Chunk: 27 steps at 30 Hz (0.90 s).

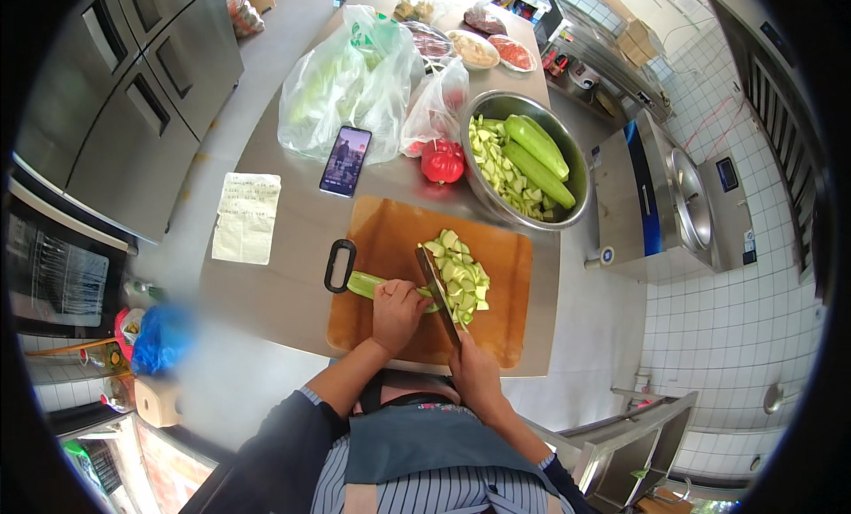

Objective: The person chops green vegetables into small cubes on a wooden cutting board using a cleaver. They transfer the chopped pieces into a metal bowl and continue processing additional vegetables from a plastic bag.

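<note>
On a brown cutting board [392,225] with a black handle, my left hand [397,314] presses down a piece of green zucchini-like squash [363,285]. The handle of a kitchen knife is in my right hand [477,374]. Its blade [437,294] stands upright close by my left fingertips, at the cut end of the squash. Right of the blade lies a heap of sliced squash [460,278]. Beyond the board, a steel bowl [578,211] holds more slices and whole squash [537,148].
A phone [345,161] with a lit screen leans by a plastic bag of greens [352,88]. Red tomatoes [442,161] sit near another bag [435,102]. A handwritten paper [246,218] lies at left. Covered plates [512,53] stand farther back. Steel cabinets [126,115] line the left.
</note>
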### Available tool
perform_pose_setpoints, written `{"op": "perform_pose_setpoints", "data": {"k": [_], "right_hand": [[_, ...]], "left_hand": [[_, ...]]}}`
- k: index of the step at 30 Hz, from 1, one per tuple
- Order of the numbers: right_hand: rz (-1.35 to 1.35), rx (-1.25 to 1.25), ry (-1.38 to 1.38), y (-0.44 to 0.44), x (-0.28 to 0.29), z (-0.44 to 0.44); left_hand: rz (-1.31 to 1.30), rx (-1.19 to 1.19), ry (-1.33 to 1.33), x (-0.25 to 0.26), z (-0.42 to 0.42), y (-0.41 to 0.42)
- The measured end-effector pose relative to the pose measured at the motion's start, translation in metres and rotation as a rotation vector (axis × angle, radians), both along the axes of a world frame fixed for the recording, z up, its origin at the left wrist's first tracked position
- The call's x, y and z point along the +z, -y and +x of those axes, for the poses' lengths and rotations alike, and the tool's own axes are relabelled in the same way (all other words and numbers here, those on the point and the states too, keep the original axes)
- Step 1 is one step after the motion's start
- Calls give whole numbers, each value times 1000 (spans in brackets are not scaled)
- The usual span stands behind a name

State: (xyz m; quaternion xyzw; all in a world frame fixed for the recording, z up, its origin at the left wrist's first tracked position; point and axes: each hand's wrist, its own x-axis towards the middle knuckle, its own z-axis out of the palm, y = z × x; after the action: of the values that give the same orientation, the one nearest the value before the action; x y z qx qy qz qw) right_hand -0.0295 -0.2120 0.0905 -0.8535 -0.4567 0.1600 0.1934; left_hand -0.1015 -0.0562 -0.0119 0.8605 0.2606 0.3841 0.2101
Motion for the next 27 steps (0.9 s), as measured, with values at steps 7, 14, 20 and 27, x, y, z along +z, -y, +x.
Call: {"op": "perform_pose_setpoints", "data": {"k": [7, 14, 20, 27], "right_hand": [[-70, -9, -34, 1, -4, 2], [-67, 2, -58, -2, -4, 6], [-45, 22, -47, -2, -4, 7], [-105, -113, -176, 5, -15, 21]], "left_hand": [[-2, -3, 20, 5, -1, -1], [-25, -1, 21, 5, -2, 0], [-41, 0, 24, 2, -2, 0], [58, -167, -164, 28, -19, -20]]}}
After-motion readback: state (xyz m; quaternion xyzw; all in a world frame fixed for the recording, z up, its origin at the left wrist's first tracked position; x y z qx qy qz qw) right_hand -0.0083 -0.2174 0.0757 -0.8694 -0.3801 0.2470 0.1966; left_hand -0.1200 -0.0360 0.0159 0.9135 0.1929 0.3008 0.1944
